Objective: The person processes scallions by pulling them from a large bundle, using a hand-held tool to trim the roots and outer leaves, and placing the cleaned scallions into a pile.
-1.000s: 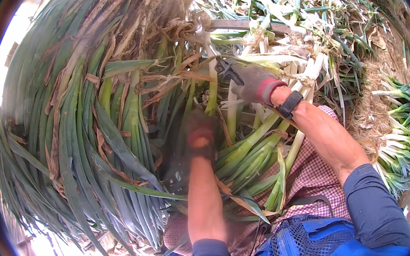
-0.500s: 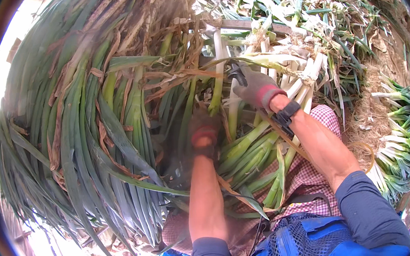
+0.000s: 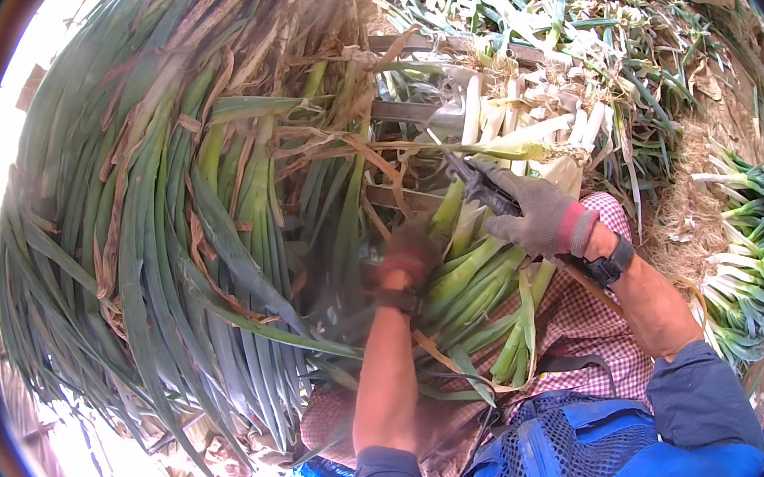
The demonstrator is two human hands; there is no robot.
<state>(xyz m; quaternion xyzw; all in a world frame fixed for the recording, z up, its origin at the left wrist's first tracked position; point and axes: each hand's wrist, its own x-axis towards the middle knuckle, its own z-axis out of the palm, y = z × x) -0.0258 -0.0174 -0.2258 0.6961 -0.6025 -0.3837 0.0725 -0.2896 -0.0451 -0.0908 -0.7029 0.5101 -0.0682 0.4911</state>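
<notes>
My right hand, in a grey and red glove, is closed around a black air blow gun with a narrow nozzle pointing up and left. A tan hose trails below that hand. My left hand, gloved and blurred, looks closed on the green part of a leek, at the left edge of a bunch of leeks lying across my lap. The white stems of the bunch point away from me, roots at the far end. Fingertips of the left hand are hidden.
A tall heap of untrimmed leeks with dry brown leaves fills the left side. Leaf scraps are piled at the back. Several cleaned leeks lie on the right. A metal frame shows behind the hands.
The leek held upright in my left hand has tipped down toward the bunch on my lap. My left hand moved slightly right; my right hand drew back to the right with the blow gun.
</notes>
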